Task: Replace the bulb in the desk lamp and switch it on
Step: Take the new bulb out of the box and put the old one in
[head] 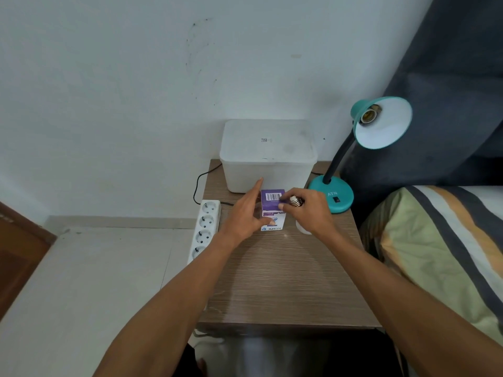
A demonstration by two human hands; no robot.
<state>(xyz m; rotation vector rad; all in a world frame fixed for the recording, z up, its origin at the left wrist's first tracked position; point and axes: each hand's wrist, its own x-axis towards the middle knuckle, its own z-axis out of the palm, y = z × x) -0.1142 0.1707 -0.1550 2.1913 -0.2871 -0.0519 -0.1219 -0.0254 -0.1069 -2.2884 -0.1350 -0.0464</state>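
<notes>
Purple-white carton (273, 210) steadied by left hand (246, 213), fingers straight, right hand (309, 210) gripping bulb (296, 201), threaded metal base outward, teal lamp (381, 123) socket bare.

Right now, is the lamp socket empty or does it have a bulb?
Empty. Inside the lamp shade, the bare threaded socket shows, with no bulb in it.
</notes>
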